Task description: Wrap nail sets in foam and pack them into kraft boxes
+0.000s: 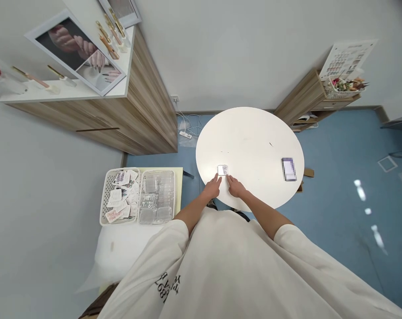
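Note:
A small clear packet with a printed card inside [222, 170] lies on the near edge of a round white table [250, 137]. My left hand [211, 186] and my right hand [236, 186] reach in from either side, their fingertips at the packet's near corners. The picture is too small to show whether either hand grips it. Farther right on the tabletop lies a flat purple and white box [288, 169], well away from both hands.
To the left stand a white basket of printed cards [119, 196] and a stack of clear plastic trays [156, 197]. A wood-sided cabinet [134, 115] displays nail photos. A wooden shelf [307, 99] holds a flower basket. A power strip [185, 134] lies on the blue floor.

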A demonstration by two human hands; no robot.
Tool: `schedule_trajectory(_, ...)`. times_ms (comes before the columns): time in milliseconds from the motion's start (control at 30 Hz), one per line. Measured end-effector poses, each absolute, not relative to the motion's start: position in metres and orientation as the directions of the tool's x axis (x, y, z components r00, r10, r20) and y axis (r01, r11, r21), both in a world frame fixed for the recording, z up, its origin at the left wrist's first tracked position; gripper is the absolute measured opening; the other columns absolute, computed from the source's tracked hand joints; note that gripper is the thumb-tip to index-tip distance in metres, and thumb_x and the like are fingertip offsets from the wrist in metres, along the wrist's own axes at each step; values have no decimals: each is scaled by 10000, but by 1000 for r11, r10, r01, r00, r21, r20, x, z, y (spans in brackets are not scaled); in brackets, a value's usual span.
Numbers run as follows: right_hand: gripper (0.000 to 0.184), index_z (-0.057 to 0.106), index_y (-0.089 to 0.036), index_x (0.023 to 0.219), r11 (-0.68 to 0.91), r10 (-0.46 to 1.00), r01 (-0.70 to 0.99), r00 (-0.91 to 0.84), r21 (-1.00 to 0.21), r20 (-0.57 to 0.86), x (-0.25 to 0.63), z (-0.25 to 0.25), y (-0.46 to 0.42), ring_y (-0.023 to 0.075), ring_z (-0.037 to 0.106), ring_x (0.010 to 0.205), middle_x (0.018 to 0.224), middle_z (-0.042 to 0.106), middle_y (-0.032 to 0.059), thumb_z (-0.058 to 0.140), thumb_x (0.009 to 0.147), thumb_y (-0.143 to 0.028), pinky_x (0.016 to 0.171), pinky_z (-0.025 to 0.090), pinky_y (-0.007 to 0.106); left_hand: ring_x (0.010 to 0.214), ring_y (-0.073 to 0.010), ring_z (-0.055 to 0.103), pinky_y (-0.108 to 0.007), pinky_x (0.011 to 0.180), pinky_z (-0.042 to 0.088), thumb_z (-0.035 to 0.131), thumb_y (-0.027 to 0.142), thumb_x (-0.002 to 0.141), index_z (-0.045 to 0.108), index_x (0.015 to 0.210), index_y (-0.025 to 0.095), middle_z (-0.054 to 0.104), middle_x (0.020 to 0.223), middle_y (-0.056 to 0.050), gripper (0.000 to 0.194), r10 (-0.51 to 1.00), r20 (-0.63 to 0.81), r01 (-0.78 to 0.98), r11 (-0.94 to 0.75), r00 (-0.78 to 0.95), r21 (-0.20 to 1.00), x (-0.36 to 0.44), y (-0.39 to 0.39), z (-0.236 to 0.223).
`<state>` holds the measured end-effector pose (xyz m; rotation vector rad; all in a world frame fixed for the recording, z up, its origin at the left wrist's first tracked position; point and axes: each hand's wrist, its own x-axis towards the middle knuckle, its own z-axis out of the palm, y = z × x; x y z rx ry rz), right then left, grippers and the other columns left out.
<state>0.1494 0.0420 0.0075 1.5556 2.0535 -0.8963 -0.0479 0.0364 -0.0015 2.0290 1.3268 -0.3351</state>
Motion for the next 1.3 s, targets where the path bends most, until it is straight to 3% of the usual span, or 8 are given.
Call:
schedule_trajectory(200,823,19,-172,1641,145,692,960,-271,-239,-669,160,20,23,316,262,1506,1693,113,124,423,927,-237,1132,351,447,1441,-360,385,-448,1048,452,455,198,902,120,1614,193,-39,1698,-139,787,719,-554,896,-231,419,379,-47,17,9)
schedule_trajectory(433,731,163,-149,1626,236,744,947,-320,-217,-587,189,29,-7,332,304,1474,1681,167,138,413,946,-239,1122,358,440,1428,-343,402,-459,1105,398,453,228,914,193,1594,180,33,1699,-141,729,805,-496,924,-159,325,348,-23,-24,19)
schedule_trajectory(867,645,286,-169,1594,436,733,854,-521,-285,-438,241,32,-120,315,346,1439,1644,273,135,393,959,-221,1095,387,429,1514,-331,268,-469,1164,324,405,252,971,256,1576,189,178,1676,-154,626,851,-503,934,45,150,355,39,-183,23)
schedule_trajectory(1100,621,347,-161,1569,501,687,787,-615,-361,-387,217,31,-158,297,373,1429,1628,301,129,401,954,-219,1107,386,409,1504,-310,291,-455,1179,313,406,252,962,295,1561,168,246,1656,-150,615,876,-481,942,152,11,299,10,-239,38)
schedule_trajectory(1300,612,313,-166,1587,584,610,731,-682,-352,-405,173,35,-172,313,338,1456,1642,270,122,360,985,-263,1128,375,431,1493,-307,309,-458,1169,329,397,268,951,302,1562,178,269,1650,-138,626,872,-480,930,248,-93,270,-42,-273,50)
